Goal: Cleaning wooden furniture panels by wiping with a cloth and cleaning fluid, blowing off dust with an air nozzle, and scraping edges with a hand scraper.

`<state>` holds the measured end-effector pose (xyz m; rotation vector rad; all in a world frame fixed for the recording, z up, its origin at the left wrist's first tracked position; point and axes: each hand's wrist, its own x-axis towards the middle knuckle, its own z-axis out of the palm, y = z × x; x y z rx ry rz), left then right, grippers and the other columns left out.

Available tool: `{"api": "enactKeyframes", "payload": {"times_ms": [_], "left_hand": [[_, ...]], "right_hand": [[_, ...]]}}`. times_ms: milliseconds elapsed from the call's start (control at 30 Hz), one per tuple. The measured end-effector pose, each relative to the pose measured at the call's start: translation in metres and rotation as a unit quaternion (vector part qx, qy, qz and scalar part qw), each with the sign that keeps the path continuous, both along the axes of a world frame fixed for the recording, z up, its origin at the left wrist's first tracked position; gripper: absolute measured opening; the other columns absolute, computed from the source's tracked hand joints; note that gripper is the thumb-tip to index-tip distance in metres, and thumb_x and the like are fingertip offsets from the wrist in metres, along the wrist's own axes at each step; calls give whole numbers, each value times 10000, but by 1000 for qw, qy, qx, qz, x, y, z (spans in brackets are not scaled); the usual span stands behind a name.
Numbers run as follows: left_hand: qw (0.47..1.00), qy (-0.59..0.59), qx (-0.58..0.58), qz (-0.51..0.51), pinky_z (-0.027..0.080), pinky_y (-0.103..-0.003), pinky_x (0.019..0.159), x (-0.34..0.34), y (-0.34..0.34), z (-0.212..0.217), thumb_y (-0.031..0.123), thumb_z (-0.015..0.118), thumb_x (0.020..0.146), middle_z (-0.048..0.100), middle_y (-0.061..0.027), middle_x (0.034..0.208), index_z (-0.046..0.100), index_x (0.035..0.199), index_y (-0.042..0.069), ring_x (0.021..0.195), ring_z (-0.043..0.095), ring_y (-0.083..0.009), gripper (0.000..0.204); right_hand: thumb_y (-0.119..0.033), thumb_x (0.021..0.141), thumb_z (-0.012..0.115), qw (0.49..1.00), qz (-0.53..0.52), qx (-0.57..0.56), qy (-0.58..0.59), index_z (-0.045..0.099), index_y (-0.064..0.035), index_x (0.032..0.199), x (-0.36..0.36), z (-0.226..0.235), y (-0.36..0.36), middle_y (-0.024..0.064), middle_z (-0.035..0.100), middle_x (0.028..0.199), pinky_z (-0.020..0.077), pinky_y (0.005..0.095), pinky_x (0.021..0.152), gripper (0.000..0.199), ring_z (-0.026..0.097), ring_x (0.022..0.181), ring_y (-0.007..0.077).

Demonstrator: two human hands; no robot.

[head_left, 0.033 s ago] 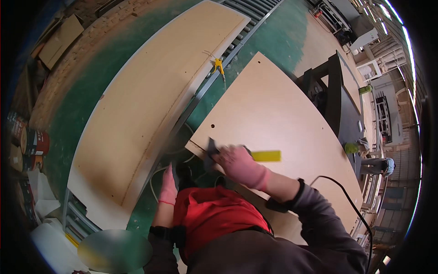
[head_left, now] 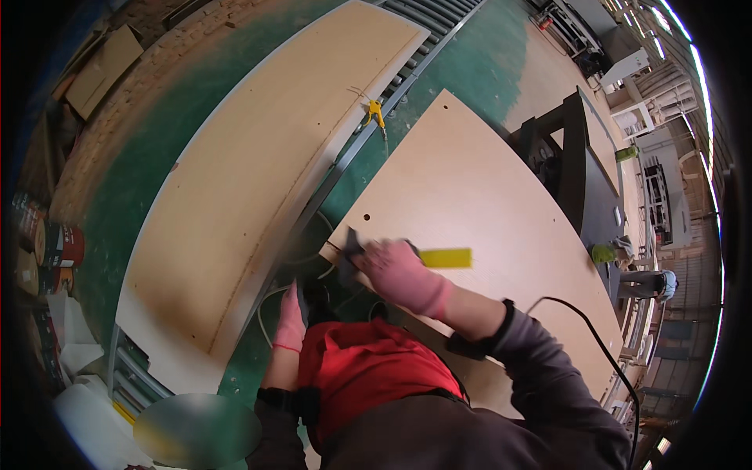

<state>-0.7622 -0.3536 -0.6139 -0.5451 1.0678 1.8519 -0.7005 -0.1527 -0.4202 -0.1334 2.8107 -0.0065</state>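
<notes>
My right hand (head_left: 398, 274), in a pink glove, is closed around a tool with a dark front part and a flat yellow end (head_left: 446, 258). Its exact kind is blurred. The dark part meets the near-left edge of a pale wooden panel (head_left: 470, 180), close to a corner with a drilled hole. My left hand (head_left: 290, 319), also gloved in pink, hangs beside my red apron (head_left: 360, 352). Its fingers look stretched out, and I see nothing in them. A second long panel (head_left: 258, 164) lies to its left.
The left panel rests on a roller conveyor (head_left: 427, 16), with a yellow air blow gun (head_left: 375, 113) at its edge. A black cable (head_left: 599, 337) loops over the right panel. Paint cans (head_left: 59, 243) stand far left. A person (head_left: 654, 283) is at the far right.
My right hand and the tool have shifted slightly left and away from me along the panel's edge. The left hand stays nearly still.
</notes>
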Motion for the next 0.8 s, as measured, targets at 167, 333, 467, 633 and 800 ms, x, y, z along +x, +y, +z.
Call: {"api": "enactKeyframes", "payload": {"times_ms": [167,333,467,633,800], "left_hand": [[998,-41,32,-37,495,-334,682,-9,9,12,355,496,872,618,-71,862,579,984,53,741,595,-208,332],[995,-85,46,-29,498,-335,683,-22,1,-2,339,478,884,619,-66,870,585,970,53,754,598,-205,317],[991,54,87,-83,486,-296,707,-30,26,51,351,447,899,617,-69,877,587,985,43,770,594,-180,349],[945,260,26,-199,468,-267,730,-50,50,90,404,424,901,615,-73,891,584,1006,35,791,588,-156,416],[981,-3,134,-143,461,-285,762,-56,67,83,427,417,898,604,-71,972,569,1046,8,861,581,-167,470]], "right_hand": [[-183,820,491,982,-136,-83,104,472,-43,1138,-78,-12,9,149,537,901,457,387,632,349,576,754,292],[-197,801,541,960,-231,-137,76,369,-36,1220,-22,-10,2,196,524,923,457,417,653,480,568,751,343],[-212,796,540,945,-286,-159,-6,423,-39,1185,22,-8,-28,201,529,906,467,415,640,441,576,737,343],[-186,810,502,945,-300,-133,3,444,-32,1168,9,-13,-35,198,540,873,471,414,624,394,581,727,339],[-162,826,448,948,-296,-116,8,463,-17,1137,-10,-17,-36,191,569,813,474,408,599,343,591,694,320]]}}
